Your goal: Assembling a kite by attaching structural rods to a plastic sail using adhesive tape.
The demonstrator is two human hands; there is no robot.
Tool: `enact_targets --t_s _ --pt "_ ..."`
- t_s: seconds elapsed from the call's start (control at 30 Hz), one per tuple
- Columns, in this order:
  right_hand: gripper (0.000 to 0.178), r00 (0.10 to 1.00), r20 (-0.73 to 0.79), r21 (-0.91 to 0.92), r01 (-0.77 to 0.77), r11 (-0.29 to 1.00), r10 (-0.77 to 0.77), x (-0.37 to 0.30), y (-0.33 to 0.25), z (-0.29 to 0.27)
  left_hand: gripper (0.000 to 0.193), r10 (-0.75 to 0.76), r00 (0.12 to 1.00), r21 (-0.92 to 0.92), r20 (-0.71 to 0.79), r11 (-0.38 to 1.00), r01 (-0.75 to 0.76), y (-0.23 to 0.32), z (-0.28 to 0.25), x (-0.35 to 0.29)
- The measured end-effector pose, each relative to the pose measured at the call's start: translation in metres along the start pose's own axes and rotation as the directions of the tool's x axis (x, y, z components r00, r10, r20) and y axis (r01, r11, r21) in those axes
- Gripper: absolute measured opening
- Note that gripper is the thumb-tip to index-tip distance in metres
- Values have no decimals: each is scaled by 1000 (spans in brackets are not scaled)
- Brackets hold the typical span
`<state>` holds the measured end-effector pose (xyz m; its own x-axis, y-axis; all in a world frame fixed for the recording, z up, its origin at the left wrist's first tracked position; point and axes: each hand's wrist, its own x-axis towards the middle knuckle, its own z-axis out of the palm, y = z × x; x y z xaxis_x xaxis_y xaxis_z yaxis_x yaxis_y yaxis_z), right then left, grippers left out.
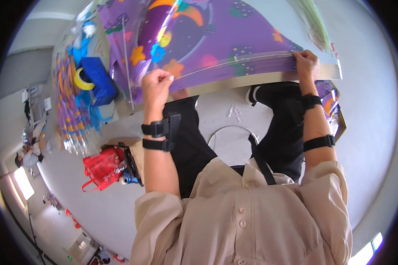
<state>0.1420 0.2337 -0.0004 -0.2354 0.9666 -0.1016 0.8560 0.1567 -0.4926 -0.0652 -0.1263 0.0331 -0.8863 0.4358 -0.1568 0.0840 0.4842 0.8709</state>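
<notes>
A glossy purple sheet [256, 26] printed with moons, stars and flowers lies over the table in front of me. Along its near edge runs a thin pale strip [225, 62], stretched between my hands. Thumb and fingers of my left hand [157, 86] are pinched on the sheet's edge at the strip's left end. At the other end, my right hand [306, 65] is closed on the edge near the table corner. Another thin pale rod [127, 62] lies on the sheet, left of my left hand. Clear film shines over part of the print.
A blue box [97, 79] and a yellow tape roll [83, 79] sit at the left. Purple and orange streamers [68, 104] hang over the table's left side. A red bag [104, 168] stands on the floor. Printed packaging [330, 101] shows under the right corner.
</notes>
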Motion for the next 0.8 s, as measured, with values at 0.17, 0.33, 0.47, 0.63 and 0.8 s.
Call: enact_targets --t_s 0.17,0.33,0.47,0.63,0.8 --pt "26 1000 12 -8 25 1000 -25 0 -2 -1 6 -45 998 133 -38 990 50 -8 7 2" --pt "24 999 13 -25 43 999 -43 1 0 -1 6 -53 994 285 -93 955 78 -1 16 0" --pt "24 998 1 -28 58 998 -58 1 0 1 6 -38 994 375 -104 924 74 -1 18 -1" --pt "24 998 6 -14 59 998 -59 2 1 0 6 -59 990 406 -126 908 105 2 22 -2" --pt "24 998 -7 -30 65 997 -65 4 2 1 8 -40 991 430 -126 898 91 -1 22 0"
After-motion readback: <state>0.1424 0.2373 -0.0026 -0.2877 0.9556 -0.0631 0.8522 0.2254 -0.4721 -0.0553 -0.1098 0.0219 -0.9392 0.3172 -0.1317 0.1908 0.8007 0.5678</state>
